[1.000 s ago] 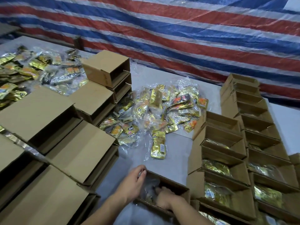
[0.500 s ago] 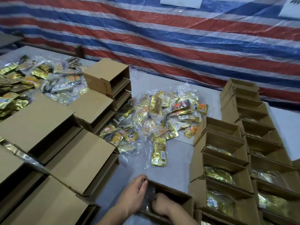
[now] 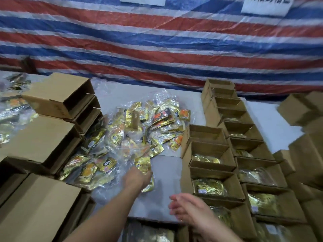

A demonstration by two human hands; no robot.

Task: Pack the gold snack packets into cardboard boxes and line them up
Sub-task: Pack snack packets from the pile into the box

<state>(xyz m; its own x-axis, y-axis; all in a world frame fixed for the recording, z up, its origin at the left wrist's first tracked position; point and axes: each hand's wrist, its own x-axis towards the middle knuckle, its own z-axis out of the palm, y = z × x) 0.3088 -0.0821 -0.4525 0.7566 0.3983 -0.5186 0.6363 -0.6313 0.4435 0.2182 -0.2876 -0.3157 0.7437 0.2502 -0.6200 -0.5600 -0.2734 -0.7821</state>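
Note:
A heap of gold snack packets (image 3: 139, 130) in clear wrap lies mid-table. One long gold packet (image 3: 143, 164) lies at the heap's near edge, and my left hand (image 3: 137, 179) lies over its middle with the fingers curled down onto it. My right hand (image 3: 186, 207) hovers blurred to the right, fingers spread, holding nothing, beside the near filled boxes. An open cardboard box (image 3: 148, 232) with packets inside sits at the bottom edge below both hands. Two rows of open boxes (image 3: 209, 165) run along the right, most showing gold packets inside.
Cardboard boxes lying on their sides (image 3: 43, 137) crowd the left, with more packets (image 3: 15, 109) behind them. Further boxes (image 3: 304, 154) stack at the far right. A striped tarp (image 3: 157, 41) hangs behind. Bare grey table (image 3: 166, 172) shows between heap and right rows.
Both hands came out of the near box. My left hand reached forward onto the long gold packet, my right hand rose and opened, and the view tilted up.

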